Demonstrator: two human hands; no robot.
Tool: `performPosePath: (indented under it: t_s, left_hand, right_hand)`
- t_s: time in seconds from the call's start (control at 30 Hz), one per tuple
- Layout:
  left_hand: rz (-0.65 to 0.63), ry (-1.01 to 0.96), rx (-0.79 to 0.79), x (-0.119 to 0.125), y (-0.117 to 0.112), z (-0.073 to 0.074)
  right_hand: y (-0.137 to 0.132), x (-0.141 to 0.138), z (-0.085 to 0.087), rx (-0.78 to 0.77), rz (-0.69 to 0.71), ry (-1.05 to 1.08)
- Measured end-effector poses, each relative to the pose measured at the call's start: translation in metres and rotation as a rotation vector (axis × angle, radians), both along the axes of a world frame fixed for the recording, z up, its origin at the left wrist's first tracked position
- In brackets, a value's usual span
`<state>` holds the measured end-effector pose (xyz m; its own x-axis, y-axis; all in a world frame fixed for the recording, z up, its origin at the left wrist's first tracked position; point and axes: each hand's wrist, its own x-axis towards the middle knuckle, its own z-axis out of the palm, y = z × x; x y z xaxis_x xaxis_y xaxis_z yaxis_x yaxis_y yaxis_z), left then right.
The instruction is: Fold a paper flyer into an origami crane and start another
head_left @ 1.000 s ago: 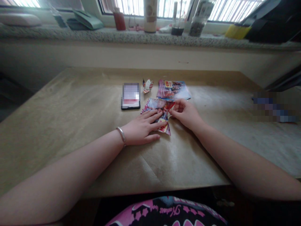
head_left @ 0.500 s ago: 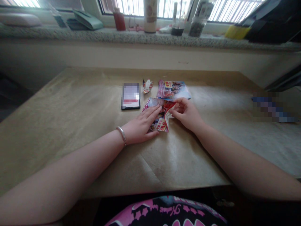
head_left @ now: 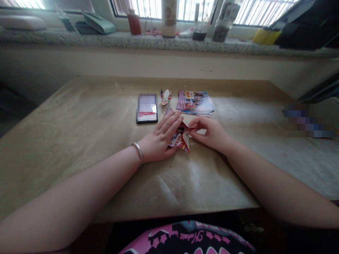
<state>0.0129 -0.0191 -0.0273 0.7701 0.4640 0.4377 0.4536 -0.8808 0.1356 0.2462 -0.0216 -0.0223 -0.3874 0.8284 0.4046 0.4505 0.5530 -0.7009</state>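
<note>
A colourful printed paper lies on the table in front of me, its right side lifted and curled so that the white inner face shows. Flat across its left part rests my left hand, fingers stretched out, hiding much of the sheet. My right hand pinches the paper's raised right edge between thumb and fingers. Just behind the hands is a stack of similar printed sheets. A small folded paper piece with striped, pointed tips stands to the left of that stack.
Left of the folded piece lies a phone, its screen blurred out. A blurred bluish object is at the table's right side. Bottles and other items line the stone windowsill beyond the table.
My right hand has drawn the paper's edge a little down and toward the left, curling it more. The sheet has shifted, uncovering the stack's lower edge. My left hand stays pressed on it.
</note>
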Motion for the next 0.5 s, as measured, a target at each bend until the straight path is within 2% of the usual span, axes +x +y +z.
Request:
performPosePath:
  t_s: [0.23,0.5]
  left_hand:
    - [0.010,-0.036,0.028,-0.0012,0.0040,-0.0046]
    - [0.000,0.000,-0.053,-0.0012,0.0045,-0.0036]
  right_hand:
    - [0.0003,-0.0014,0.0000,0.115,0.059,-0.095]
    - [-0.0014,-0.0037,-0.0036,0.018,0.086,-0.003]
